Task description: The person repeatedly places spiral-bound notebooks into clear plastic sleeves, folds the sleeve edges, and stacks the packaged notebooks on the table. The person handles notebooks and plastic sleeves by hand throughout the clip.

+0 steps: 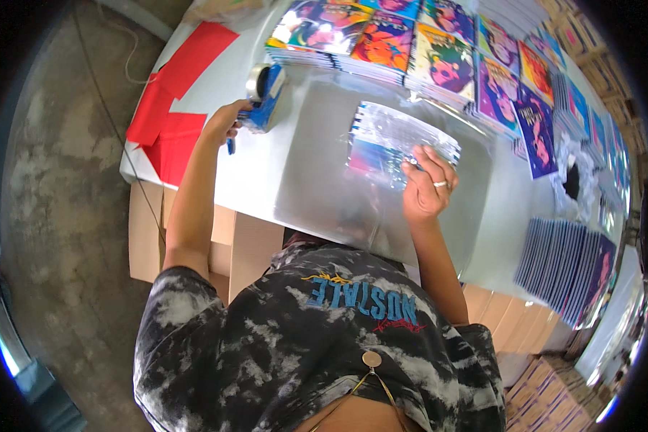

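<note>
R hand point(430, 186): fingers bunched on plastic-wrapped notebook point(379, 134), which is over far half of grey mat point(320, 173); can't tell if pinching or just pressing. L hand point(225, 124): fingers curled at blue tape dispenser point(266, 101), just L of mat; can't tell if it's gripped. Red sheets point(198, 57) further L of mat, colourful notebooks point(443, 61) beyond it, dark stack point(561, 263) to its R.
</note>
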The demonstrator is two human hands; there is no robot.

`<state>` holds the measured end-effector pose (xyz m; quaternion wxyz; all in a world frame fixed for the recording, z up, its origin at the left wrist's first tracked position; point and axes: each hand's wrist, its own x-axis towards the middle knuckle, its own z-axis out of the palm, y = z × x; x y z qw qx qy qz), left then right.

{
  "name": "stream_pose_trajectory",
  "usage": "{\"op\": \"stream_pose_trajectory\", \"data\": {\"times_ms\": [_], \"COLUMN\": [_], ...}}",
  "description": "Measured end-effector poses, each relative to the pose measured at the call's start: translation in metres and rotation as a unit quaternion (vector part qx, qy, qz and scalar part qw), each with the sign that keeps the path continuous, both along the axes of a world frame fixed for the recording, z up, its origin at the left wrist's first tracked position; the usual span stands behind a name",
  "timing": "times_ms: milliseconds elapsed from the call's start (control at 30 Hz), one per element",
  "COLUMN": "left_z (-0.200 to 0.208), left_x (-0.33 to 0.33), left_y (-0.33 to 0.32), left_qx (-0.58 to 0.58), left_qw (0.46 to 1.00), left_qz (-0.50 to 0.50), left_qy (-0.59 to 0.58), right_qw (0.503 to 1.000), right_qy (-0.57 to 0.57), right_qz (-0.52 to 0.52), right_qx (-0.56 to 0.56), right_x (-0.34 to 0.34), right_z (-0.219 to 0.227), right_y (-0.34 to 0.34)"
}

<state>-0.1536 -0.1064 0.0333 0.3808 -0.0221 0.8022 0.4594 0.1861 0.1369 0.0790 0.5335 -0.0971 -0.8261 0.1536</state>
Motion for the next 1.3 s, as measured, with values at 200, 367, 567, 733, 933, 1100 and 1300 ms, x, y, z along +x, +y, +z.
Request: {"op": "stream_pose_trajectory", "data": {"times_ms": [200,367,567,733,933,1100,1300], "left_z": [0.002,-0.038,0.075,0.081,0.051,0.036,-0.032], "left_x": [0.012,0.042,0.109,0.265,0.268,0.264,0.252], "left_y": [-0.014,-0.059,0.068,0.126,0.137,0.145,0.100], "left_qx": [0.260,0.173,0.215,0.287,0.257,0.263,0.177], "left_qw": [0.963,0.982,0.916,0.957,0.964,0.955,0.943], "left_qz": [-0.018,0.024,0.172,-0.024,-0.022,0.045,0.139], "left_qy": [-0.075,0.070,0.292,-0.035,-0.061,-0.132,-0.245], "right_qw": [0.999,0.999,0.999,1.000,0.982,0.958,0.943], "right_qy": [-0.020,-0.027,-0.009,-0.007,-0.184,-0.285,-0.327], "right_qz": [-0.030,-0.030,-0.025,0.001,-0.019,-0.027,-0.060], "right_qx": [0.032,0.026,0.022,0.011,-0.025,-0.020,0.029], "right_x": [0.002,0.002,0.003,0.002,0.007,0.011,-0.010], "right_z": [-0.006,-0.003,-0.009,-0.006,0.027,0.041,0.053], "right_y": [0.003,0.000,0.006,0.005,0.002,-0.003,0.004]}}
